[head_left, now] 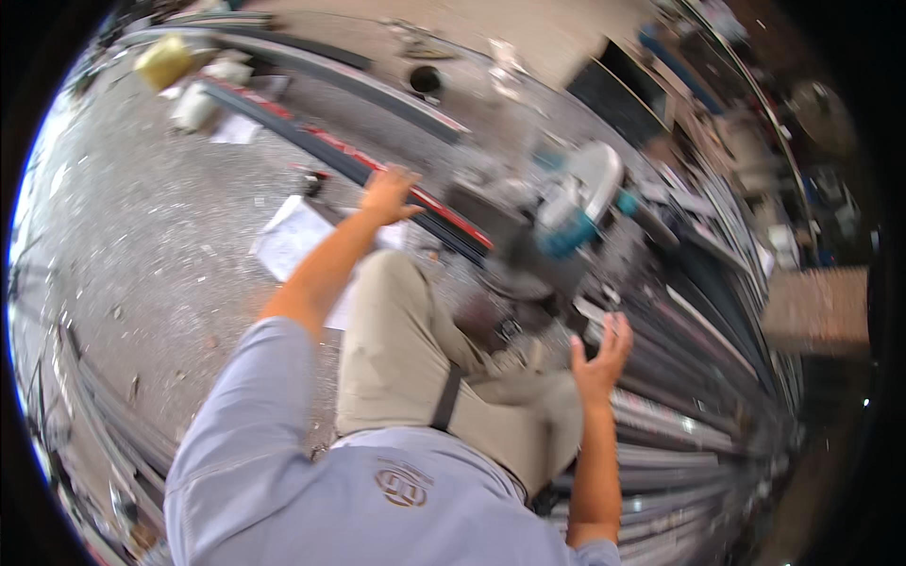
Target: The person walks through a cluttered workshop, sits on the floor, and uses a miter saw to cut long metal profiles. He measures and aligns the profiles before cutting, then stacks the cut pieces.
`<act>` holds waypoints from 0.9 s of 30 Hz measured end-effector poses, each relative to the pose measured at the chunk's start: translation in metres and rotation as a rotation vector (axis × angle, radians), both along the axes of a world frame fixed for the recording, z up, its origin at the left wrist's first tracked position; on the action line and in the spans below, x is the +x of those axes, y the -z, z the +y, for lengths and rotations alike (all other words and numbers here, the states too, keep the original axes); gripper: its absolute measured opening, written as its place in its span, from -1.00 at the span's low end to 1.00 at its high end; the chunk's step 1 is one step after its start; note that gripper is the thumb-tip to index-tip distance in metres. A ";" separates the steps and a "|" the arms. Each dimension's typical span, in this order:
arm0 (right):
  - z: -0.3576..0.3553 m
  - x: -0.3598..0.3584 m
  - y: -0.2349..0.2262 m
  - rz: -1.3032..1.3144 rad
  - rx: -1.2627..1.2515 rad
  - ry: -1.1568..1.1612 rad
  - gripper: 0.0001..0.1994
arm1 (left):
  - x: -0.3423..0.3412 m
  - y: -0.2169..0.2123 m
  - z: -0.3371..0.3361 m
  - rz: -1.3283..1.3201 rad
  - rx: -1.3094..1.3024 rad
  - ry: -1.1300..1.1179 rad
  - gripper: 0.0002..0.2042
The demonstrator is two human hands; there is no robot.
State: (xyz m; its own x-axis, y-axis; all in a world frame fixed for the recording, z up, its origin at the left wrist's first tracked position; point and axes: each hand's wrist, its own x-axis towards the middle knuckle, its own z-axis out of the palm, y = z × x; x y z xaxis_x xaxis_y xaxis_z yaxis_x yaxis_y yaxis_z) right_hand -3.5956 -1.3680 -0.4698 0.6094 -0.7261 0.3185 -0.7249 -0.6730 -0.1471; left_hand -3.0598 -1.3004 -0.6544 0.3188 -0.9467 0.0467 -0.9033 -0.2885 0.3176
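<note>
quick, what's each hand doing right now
left hand: open, resting on the long dark bar.
right hand: open, fingers spread, holding nothing.

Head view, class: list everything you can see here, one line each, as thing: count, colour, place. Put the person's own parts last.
Long bar: one, dark with a red strip, running from upper left to centre on the floor.
Saw: one, teal and grey, right of centre.
Paper: one sheet, white, on the floor under the left arm.
Metal profiles: a stack, grey, lower right; count unclear.
Yellow object: one, top left; kind unclear.
Floor: grey, speckled with debris.
Left hand: open, at the long bar.
Right hand: open, empty, over the metal profiles.
</note>
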 end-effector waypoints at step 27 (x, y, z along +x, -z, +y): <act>-0.154 0.136 -0.063 0.186 -0.248 -0.302 0.21 | -0.009 -0.008 -0.059 -0.043 0.118 -0.240 -0.23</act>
